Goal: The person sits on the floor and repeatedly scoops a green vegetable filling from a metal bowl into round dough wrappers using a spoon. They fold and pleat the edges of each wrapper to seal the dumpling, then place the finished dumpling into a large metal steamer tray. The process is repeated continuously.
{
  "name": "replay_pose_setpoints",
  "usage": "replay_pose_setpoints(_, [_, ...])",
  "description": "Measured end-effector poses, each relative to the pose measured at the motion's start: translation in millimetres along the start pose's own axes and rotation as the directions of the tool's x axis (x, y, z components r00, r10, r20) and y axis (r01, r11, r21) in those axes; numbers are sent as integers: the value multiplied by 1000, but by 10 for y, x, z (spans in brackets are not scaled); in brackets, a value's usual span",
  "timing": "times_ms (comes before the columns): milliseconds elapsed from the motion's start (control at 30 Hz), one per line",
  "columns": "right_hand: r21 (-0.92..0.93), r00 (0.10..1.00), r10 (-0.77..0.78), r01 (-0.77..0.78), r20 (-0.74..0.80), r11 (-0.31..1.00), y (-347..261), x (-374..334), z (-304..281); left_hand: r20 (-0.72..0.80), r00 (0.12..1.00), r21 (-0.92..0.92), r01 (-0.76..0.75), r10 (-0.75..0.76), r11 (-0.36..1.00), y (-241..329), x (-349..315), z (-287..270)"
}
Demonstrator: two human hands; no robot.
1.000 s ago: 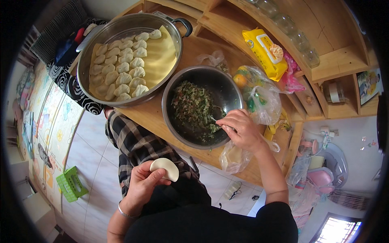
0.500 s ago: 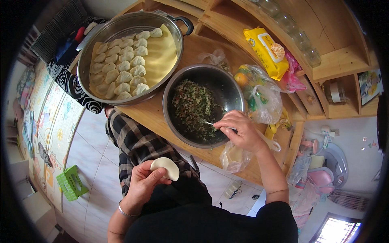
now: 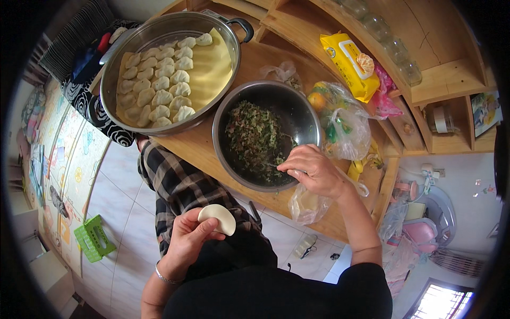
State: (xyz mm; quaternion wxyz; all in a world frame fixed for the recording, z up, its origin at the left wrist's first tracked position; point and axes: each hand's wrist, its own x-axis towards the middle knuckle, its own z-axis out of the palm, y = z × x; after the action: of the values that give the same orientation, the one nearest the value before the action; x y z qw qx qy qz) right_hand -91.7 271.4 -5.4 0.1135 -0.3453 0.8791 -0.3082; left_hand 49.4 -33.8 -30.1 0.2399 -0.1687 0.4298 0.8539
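A round white dumpling wrapper (image 3: pixel 219 218) is pinched between the thumb and fingers of my left hand (image 3: pixel 192 234), held over my lap. My right hand (image 3: pixel 313 169) is closed on the handle of a metal spoon (image 3: pixel 272 165), whose tip reaches into chopped green and brown filling (image 3: pixel 252 135). That filling lies mostly along the left side of a steel bowl (image 3: pixel 303 114). Left of the bowl stands a large steel pot (image 3: pixel 114 114) with a black handle. Rows of folded dumplings (image 3: pixel 161 84) rest in it on a yellowish liner (image 3: pixel 210 69).
On the wooden table (image 3: pixel 207 151), right of the bowl, lie a clear plastic bag of fruit (image 3: pixel 342 125), bananas (image 3: pixel 366 162) and another thin bag (image 3: pixel 308 206). A yellow wipes pack (image 3: pixel 348 66) leans by the wooden shelf (image 3: pixel 446 80). A green box (image 3: pixel 94 239) is on the tiled floor.
The spoon tip has shifted slightly lower in the filling, and its metal end now shows less. My left hand keeps the wrapper nearly in the same place.
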Motion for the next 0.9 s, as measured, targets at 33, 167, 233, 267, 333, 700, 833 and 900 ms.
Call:
replay_pose_setpoints(33, [1, 1000, 3, -3, 10, 1000, -6, -2, -7, 1, 1000, 1, -3, 3, 1000, -1, -6, -1])
replay_pose_setpoints(167, [86, 996, 77, -80, 42, 993, 11, -5, -34, 13, 1000, -10, -10, 10, 1000, -20, 7, -25])
replay_pose_setpoints(233, [132, 994, 105, -103, -10, 986, 21, -19, -65, 13, 1000, -18, -12, 13, 1000, -18, -5, -20])
replay_pose_setpoints(267, [157, 992, 121, -114, -37, 981, 29, -26, -65, 10, 1000, -17, -10, 10, 1000, -14, -10, -20])
replay_pose_setpoints(333, [97, 995, 94, -92, -17, 991, 23, -12, -69, 5, 1000, -17, -5, 5, 1000, -4, -12, -18])
replay_pose_setpoints(700, [64, 993, 90, -95, 77, 993, -30, 17, -78, 2, 1000, 0, 6, -6, 1000, -5, -8, -18])
replay_pose_setpoints(833, [258, 974, 194, -219, 120, 941, -34, 3, -93, -7, 1000, -5, 3, -3, 1000, -8, -8, -19])
replay_pose_setpoints(900, [401, 960, 241, -278, 139, 873, -35, -6, -95, -5, 1000, -7, 0, 0, 1000, -4, 1, -11])
